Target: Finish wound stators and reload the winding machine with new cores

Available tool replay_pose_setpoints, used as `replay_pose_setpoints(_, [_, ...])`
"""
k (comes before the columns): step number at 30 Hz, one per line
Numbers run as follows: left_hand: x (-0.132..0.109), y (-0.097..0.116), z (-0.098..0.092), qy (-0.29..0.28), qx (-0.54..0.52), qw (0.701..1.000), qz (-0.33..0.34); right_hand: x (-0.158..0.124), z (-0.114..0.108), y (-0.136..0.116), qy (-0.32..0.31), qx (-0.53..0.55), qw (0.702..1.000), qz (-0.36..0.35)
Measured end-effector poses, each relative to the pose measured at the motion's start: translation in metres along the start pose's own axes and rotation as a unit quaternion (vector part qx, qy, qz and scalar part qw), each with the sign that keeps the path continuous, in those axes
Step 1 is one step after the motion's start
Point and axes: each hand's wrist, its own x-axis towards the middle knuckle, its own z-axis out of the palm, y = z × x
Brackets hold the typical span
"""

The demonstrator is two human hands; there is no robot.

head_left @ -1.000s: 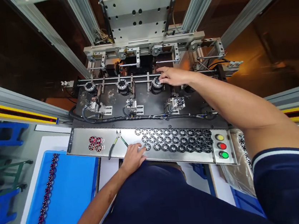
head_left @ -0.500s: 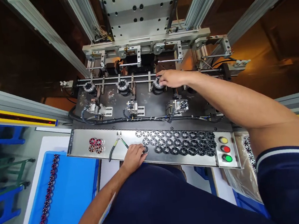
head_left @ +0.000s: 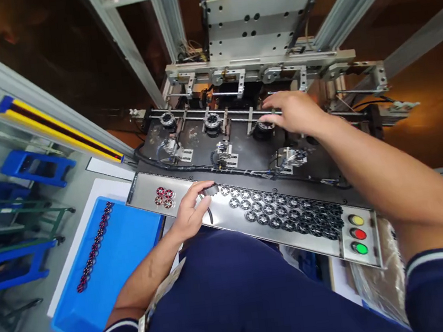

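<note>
My left hand (head_left: 190, 212) pinches a small dark round stator core (head_left: 211, 190) just above the steel shelf (head_left: 228, 221), near the left end of the rows of bare stator cores (head_left: 286, 213). Black-handled cutters (head_left: 210, 213) lie partly under that hand. My right hand (head_left: 293, 111) reaches into the winding machine, its fingers curled over the stator on the third fixture (head_left: 264, 127). Stators also sit on the first fixture (head_left: 168, 120) and the second fixture (head_left: 212, 120). A few wound red stators (head_left: 163, 196) rest at the shelf's left end.
A blue tray (head_left: 120, 257) holding a line of wound stators (head_left: 94, 248) sits at lower left. Yellow, red and green buttons (head_left: 358, 234) are at the shelf's right end. Aluminium frame posts (head_left: 128, 48) and a yellow-striped rail (head_left: 53, 126) flank the machine. Blue stools (head_left: 33, 168) stand at left.
My left hand has lifted one stator core off the shelf and moved it left. My right hand stays on the third fixture. My head has turned, shifting the whole view rightward.
</note>
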Motion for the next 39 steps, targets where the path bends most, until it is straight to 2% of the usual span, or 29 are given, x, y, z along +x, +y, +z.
replay_pose_setpoints(1, [0.003,0.006,-0.005,0.01,-0.033,0.999,0.001,-0.013,-0.003,-0.025,0.056,0.039,0.997,-0.027])
replay_pose_setpoints(2, [0.005,0.011,-0.009,0.02,-0.059,0.998,0.003,-0.029,-0.004,-0.052,0.076,0.085,0.991,-0.07])
replay_pose_setpoints(5, [0.006,0.024,-0.014,0.032,-0.092,0.995,0.025,-0.073,0.01,-0.125,0.024,0.191,0.965,-0.178])
replay_pose_setpoints(7, [0.005,0.03,-0.012,0.027,-0.102,0.993,0.049,-0.094,0.027,-0.156,0.011,0.217,0.959,-0.183])
replay_pose_setpoints(9, [0.005,0.035,-0.006,0.033,-0.127,0.989,0.063,-0.106,0.045,-0.171,0.042,0.217,0.962,-0.159])
replay_pose_setpoints(13, [0.007,0.04,0.006,0.057,-0.178,0.981,0.051,-0.117,0.062,-0.173,0.126,0.2,0.965,-0.109])
replay_pose_setpoints(15, [0.006,0.039,0.006,0.06,-0.155,0.985,0.049,-0.119,0.057,-0.17,0.135,0.226,0.957,-0.119])
replay_pose_setpoints(17, [0.004,0.038,0.002,0.041,-0.097,0.992,0.071,-0.119,0.046,-0.167,0.111,0.281,0.942,-0.148])
replay_pose_setpoints(22, [0.004,0.038,-0.012,-0.033,0.046,0.984,0.169,-0.112,0.019,-0.152,-0.036,0.4,0.899,-0.174])
replay_pose_setpoints(27, [0.004,0.039,-0.012,-0.1,0.071,0.971,0.208,-0.105,0.027,-0.141,-0.169,0.446,0.854,-0.207])
replay_pose_setpoints(29, [0.004,0.037,-0.011,-0.11,0.079,0.969,0.205,-0.103,0.032,-0.14,-0.188,0.456,0.843,-0.216])
replay_pose_setpoints(31, [0.004,0.032,-0.012,-0.096,0.082,0.974,0.189,-0.102,0.028,-0.135,-0.189,0.46,0.841,-0.214])
replay_pose_setpoints(33, [0.003,0.026,-0.016,-0.076,0.074,0.982,0.157,-0.102,0.011,-0.116,-0.168,0.438,0.86,-0.201])
replay_pose_setpoints(35, [0.002,0.019,-0.023,-0.051,0.073,0.991,0.099,-0.103,-0.016,-0.077,-0.119,0.374,0.907,-0.152])
replay_pose_setpoints(37, [-0.002,0.01,-0.03,-0.011,0.082,0.996,0.023,-0.103,-0.044,-0.02,-0.056,0.271,0.96,-0.045])
replay_pose_setpoints(39, [-0.006,0.0,-0.036,0.032,0.093,0.994,-0.051,-0.103,-0.062,0.043,-0.022,0.182,0.981,0.068])
